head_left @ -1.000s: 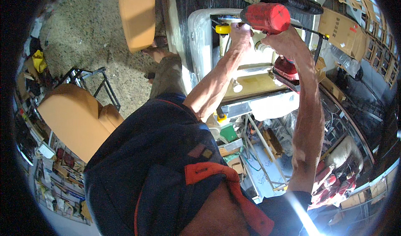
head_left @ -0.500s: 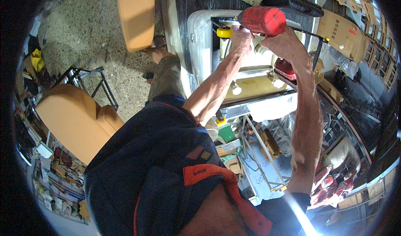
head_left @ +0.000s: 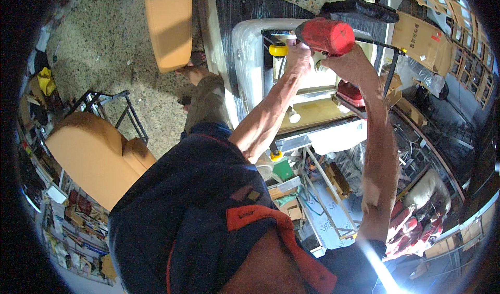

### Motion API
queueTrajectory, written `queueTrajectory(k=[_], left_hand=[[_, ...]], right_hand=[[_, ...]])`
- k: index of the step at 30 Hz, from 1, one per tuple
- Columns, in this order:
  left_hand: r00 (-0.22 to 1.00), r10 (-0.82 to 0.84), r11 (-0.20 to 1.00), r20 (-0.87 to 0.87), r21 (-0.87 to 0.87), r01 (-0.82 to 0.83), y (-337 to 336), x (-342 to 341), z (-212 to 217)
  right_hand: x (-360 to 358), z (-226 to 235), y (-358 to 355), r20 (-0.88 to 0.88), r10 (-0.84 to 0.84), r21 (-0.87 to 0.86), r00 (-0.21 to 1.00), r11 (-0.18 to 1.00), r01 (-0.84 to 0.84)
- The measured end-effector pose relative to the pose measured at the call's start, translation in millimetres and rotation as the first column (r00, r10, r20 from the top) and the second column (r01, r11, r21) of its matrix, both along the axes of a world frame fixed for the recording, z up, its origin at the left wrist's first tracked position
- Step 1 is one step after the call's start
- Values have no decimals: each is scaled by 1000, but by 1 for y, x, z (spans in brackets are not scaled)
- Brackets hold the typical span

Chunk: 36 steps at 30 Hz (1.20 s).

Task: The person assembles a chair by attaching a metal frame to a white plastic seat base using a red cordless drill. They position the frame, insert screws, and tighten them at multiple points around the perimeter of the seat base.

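A red and black cordless drill [head_left: 333, 36] is gripped in my right hand [head_left: 357, 67], its body pointing left. Its red battery base [head_left: 350, 94] shows below the hand. My left hand [head_left: 298, 57] is closed right at the drill's front end; what its fingers pinch is hidden. Both hands are over a rounded, plastic-wrapped piece [head_left: 247, 49] with a brightly lit cream inside. A black metal frame with a yellow cap [head_left: 278, 50] lies across it, close to my left hand. A white round knob [head_left: 295, 117] sits below my left wrist.
Tan padded pieces stand to the left, one upright [head_left: 169, 28] and one curved [head_left: 91, 148] beside a black metal frame [head_left: 125, 112]. Cardboard boxes [head_left: 419, 41] are at upper right. Metal tubing [head_left: 328, 184] and clutter lie below the work. A black pad [head_left: 359, 10] rests beyond the drill.
The view has shifted slightly, so the drill and both hands appear a little lower. My grip on the drill is the same, and my left hand stays at its front end.
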<state>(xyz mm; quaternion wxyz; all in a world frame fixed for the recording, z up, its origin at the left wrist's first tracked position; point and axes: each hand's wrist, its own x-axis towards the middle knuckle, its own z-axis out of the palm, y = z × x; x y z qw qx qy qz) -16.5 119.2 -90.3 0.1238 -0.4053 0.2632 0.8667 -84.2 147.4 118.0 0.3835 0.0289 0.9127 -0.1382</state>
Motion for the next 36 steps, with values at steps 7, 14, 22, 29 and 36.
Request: queueTrajectory(k=[7,14,22,29,36], left_hand=[[981,148,982,-124,133,-132,15,7,-35],[963,260,956,75,121,-267,12,2,4],[984,173,982,37,76,-175,4,-3,4],[978,188,981,-87,72,-182,5,-6,-3],[976,51,990,-210,-117,-77,-3,-5,4]], right_hand=[[16,-4,2,-35,-48,32,998,998,49],[14,1,1,44,-112,54,993,992,110],[8,7,-14,55,-82,104,995,992,76],[17,-2,-6,-24,-83,14,996,996,83],[20,0,-10,-72,17,146,997,989,-7]])
